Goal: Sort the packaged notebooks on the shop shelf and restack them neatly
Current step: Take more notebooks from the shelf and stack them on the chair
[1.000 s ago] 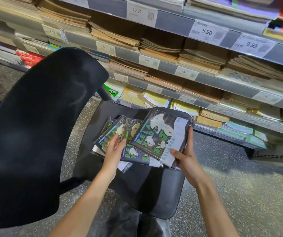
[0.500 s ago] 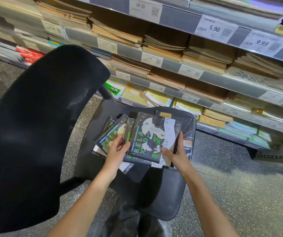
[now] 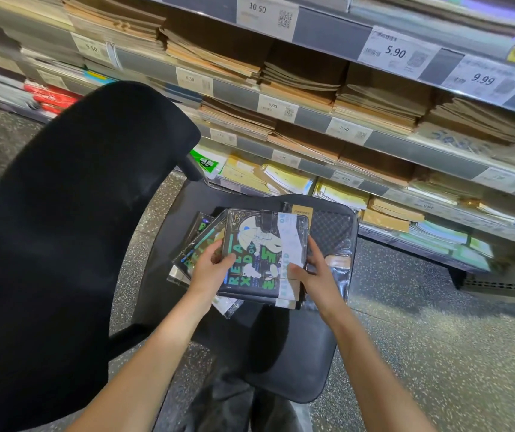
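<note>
Several dark packaged notebooks with green "RELAXED" lettering lie fanned on a black chair seat [image 3: 296,353]. The top notebook [image 3: 259,254] lies flat and nearly square over the pile. My right hand [image 3: 315,275] grips its right edge by the white label strip. My left hand [image 3: 209,269] holds its left edge, the thumb on the cover, fingers resting over the fanned notebooks [image 3: 200,244] beneath. A clear-wrapped dark package [image 3: 332,232] with a yellow tag lies under the pile to the right.
The chair's black backrest [image 3: 63,229] fills the left of the view. Shop shelves [image 3: 405,145] with stacks of brown and yellow notebooks and price tags run across the back. Speckled grey floor [image 3: 437,353] lies to the right of the chair.
My right hand has brought the top notebook down from a tilted hold onto the pile and squared it. My left hand shifted right to take its left edge.
</note>
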The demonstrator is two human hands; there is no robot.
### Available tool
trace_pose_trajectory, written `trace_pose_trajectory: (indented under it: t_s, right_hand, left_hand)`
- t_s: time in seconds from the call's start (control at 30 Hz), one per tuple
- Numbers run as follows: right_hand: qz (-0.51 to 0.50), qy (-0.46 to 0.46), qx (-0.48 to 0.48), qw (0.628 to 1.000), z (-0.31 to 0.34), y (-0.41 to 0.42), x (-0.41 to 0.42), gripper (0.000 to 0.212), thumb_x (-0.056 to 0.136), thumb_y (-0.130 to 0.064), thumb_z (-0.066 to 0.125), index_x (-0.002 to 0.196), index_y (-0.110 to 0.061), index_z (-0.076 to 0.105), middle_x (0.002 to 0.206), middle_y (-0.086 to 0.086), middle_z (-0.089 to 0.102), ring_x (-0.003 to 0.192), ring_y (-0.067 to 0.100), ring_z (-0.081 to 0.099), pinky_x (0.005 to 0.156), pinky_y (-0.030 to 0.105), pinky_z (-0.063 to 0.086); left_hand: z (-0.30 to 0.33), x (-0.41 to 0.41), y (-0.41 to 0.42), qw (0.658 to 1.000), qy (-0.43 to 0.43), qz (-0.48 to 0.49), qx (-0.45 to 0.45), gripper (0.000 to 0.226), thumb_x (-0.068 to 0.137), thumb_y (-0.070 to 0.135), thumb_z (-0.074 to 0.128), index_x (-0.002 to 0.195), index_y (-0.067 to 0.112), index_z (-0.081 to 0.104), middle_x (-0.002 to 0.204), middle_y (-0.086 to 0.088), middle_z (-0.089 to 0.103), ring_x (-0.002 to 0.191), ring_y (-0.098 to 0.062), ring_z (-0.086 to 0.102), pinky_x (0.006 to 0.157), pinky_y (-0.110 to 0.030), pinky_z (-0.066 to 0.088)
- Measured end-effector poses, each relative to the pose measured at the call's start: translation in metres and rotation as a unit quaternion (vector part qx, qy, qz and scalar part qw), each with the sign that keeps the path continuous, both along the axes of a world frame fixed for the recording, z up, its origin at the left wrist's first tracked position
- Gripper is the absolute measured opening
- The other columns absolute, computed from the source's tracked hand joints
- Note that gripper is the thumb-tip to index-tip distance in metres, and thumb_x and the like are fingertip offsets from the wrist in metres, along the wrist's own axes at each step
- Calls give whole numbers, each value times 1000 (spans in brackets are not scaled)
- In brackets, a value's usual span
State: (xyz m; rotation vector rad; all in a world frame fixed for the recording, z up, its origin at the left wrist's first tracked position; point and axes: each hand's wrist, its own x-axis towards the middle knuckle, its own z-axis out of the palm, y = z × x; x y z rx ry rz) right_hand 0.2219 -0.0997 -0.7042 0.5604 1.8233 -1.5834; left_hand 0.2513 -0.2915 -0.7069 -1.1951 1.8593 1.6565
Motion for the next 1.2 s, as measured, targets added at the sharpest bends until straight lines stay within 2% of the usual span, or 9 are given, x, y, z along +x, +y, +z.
trace_pose_trajectory:
  t_s: [0.1, 0.23, 0.37, 0.5, 0.57, 0.8, 0.9, 1.0, 1.2]
  right_hand:
    - [-22, -13, -14, 1000, 1, -6, 7, 68, 89, -10, 60, 144, -31, 25, 118, -8, 50, 112, 21, 54, 97, 40, 45]
    - [-56, -35, -70, 995, -3, -23, 29, 74, 88, -5, 60, 143, -36, 22, 126, -3, 51, 107, 18, 59, 86, 35, 51]
    - [-40, -39, -108, 993, -4, -46, 37, 71, 88, -2, 57, 141, -35, 23, 133, -8, 44, 121, 15, 48, 101, 37, 44]
    - [14, 6, -10, 1000, -7, -54, 34, 60, 90, -4, 54, 141, -19, 27, 141, 6, 34, 121, 17, 42, 105, 37, 38]
    - [56, 49, 82, 994, -7, -50, 23, 54, 91, -16, 57, 138, -17, 30, 138, 7, 31, 112, 18, 46, 96, 31, 39]
    - [220, 184, 208, 935, -9, -51, -58, 68, 85, -37, 64, 140, -13, 32, 138, 8, 36, 130, 23, 29, 107, 33, 26]
    - [350, 153, 189, 905, -12, -63, -83, 74, 81, -47, 65, 140, -14, 35, 136, 9, 46, 125, 26, 41, 100, 37, 37]
    - [438, 97, 162, 879, -16, -76, -88, 84, 79, -55, 63, 144, -14, 28, 139, 11, 47, 124, 28, 46, 96, 37, 40]
    - [464, 52, 184, 865, -22, -78, -92, 100, 75, -57, 67, 148, -12, 16, 152, 8, 30, 137, 27, 32, 108, 36, 30]
  left_hand:
    - [0, -5, -6, 1000, -7, 4, 15, 42, 94, 19, 52, 135, 24, 44, 125, -4, 55, 111, -20, 55, 96, -38, 45]
    - [5, -23, -31, 998, 4, -55, -23, 32, 95, 21, 49, 126, 26, 47, 106, 0, 60, 88, -12, 59, 71, -25, 46]
    - [-4, -27, -66, 987, -34, -145, -59, 43, 89, 33, 55, 131, 28, 45, 124, -6, 56, 109, -24, 57, 99, -43, 43]
    - [-16, -21, -80, 988, -47, -132, -60, 39, 91, 28, 54, 129, 30, 47, 129, -9, 52, 113, -27, 55, 101, -44, 42]
    - [-18, -17, -79, 990, -44, -108, -74, 37, 90, 31, 53, 126, 34, 50, 130, -9, 51, 112, -26, 55, 100, -44, 42]
    - [-4, 29, -36, 992, -14, 84, -97, 60, 87, 21, 62, 140, 27, 34, 139, -10, 35, 118, -21, 42, 98, -31, 33]
    - [-8, 48, -12, 984, -34, 160, -68, 75, 84, 22, 65, 143, 35, 21, 140, -12, 34, 117, -24, 42, 96, -33, 34]
    - [-12, 52, 5, 977, -32, 210, -4, 87, 80, 29, 70, 132, 61, 8, 140, -7, 40, 120, -28, 47, 101, -51, 40]
    - [-17, 40, 10, 973, -19, 230, 7, 99, 80, 28, 72, 137, 58, -4, 142, -5, 38, 118, -26, 49, 97, -54, 43]
